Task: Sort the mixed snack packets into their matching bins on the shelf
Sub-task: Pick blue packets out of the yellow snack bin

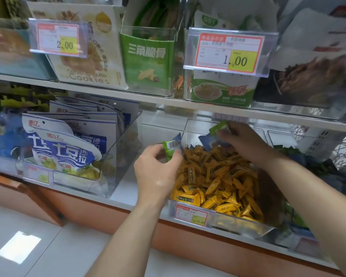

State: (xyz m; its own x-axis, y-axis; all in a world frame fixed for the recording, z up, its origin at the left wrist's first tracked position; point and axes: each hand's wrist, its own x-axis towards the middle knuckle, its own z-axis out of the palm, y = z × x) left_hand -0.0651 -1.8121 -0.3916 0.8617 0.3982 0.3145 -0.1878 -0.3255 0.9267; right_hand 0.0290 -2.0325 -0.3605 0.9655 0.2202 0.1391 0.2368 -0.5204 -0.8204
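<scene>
Your left hand point(158, 172) pinches small green barcoded packet point(171, 148); right hand point(246, 142) grips green point(220, 127) and blue point(209, 141) packets over clear bin of orange packets point(218, 182). Matching green-and-blue bin point(300, 156) lies rightward, nearer right hand.

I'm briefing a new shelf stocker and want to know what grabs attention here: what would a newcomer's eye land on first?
First, the clear bin at centre right on the lower shelf, heaped with yellow-orange packets. Both hands work over it: the left hand pinches a green packet at the bin's left edge, and the right hand grips green and blue packets near the back. Next, the big 1.00 price tag above.
</scene>
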